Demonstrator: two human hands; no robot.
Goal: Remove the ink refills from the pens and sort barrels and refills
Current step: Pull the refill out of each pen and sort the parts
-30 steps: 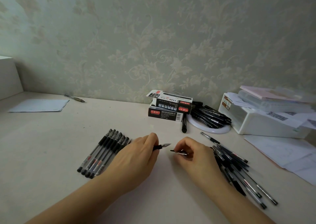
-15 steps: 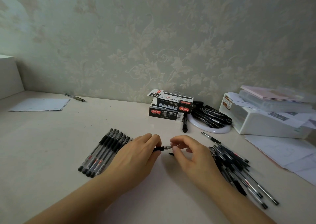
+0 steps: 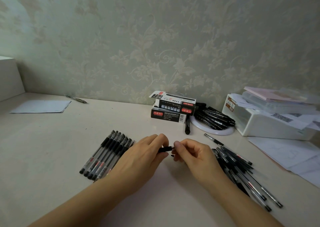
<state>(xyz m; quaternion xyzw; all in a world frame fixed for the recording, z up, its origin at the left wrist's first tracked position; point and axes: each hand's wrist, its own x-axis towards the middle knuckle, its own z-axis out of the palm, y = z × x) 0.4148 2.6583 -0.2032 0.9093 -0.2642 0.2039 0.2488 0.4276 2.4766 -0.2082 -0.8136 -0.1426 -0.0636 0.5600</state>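
Observation:
My left hand [image 3: 142, 155] grips a black pen barrel [image 3: 164, 149] by its grip end, just above the table. My right hand [image 3: 195, 155] pinches the tip end of that same pen with thumb and forefinger. A small dark piece [image 3: 172, 155] shows under my right fingers; what it is I cannot tell. A neat row of several clear-and-black pens [image 3: 105, 154] lies left of my left hand. A loose pile of several pens [image 3: 242, 171] lies right of my right hand.
Two stacked pen boxes [image 3: 171, 110] stand at the back middle, a black marker [image 3: 187, 128] beside them. A white round dish [image 3: 214, 131] holds more black pens [image 3: 214, 116]. White storage box [image 3: 270, 121] and papers [image 3: 284, 152] sit right; a sheet [image 3: 41, 106] and pen [image 3: 77, 99] far left.
My right hand moved left from a gap beside the pen until its fingertips closed on the pen's tip. My left hand stayed in place holding the barrel.

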